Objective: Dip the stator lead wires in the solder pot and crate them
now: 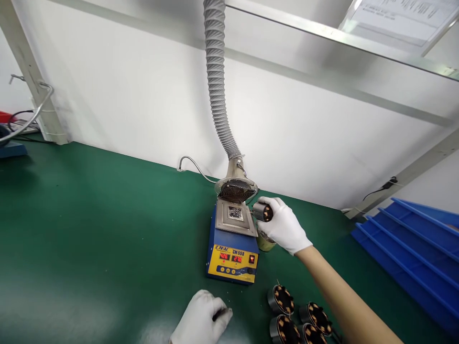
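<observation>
In a white glove, my right hand (283,224) grips a motor stator (261,211), a dark metal cylinder with copper windings at its end. It holds the stator tilted on its side, just right of the solder pot (235,213) and above a small round tin (266,242). The pot sits in a metal plate on top of a blue and yellow heating unit (232,262) with lit red digits. My left hand (204,317), also gloved, rests on the table in front of the unit. Its fingers are curled in, with nothing visible in them.
Several more stators (281,300) stand at the front right, near my right forearm. A grey hose (217,76) drops to a round fume hood (236,188) behind the pot. Stacked blue trays (412,253) lean at the right. The green table (107,229) meets a white wall.
</observation>
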The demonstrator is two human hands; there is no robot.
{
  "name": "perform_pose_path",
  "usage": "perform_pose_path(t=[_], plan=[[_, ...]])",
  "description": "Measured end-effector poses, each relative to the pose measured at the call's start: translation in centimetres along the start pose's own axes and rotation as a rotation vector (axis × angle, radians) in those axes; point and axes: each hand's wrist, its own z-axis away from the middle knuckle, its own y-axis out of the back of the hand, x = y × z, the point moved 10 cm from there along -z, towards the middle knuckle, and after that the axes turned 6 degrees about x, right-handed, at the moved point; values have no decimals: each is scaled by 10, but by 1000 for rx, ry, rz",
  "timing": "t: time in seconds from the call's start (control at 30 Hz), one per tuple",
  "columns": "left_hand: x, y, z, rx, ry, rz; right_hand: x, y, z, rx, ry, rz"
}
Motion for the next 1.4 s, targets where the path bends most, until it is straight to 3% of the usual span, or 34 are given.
perform_pose_path(t=[0.13,0.27,0.73,1.0,1.4], plan=[[-2,-3,-1,5,-24,-7,-14,-36,-8,-151,286,471],[-1,-2,-2,37,-50,11,-12,-62,-14,-251,345,658],[1,0,-3,24,-57,28,-13,-88,-23,-356,393,733],[-1,0,0,85,-73,63,-14,-90,-24,-369,392,750],[3,6,-1,52,-50,38,-13,-90,-24,-376,406,768]])
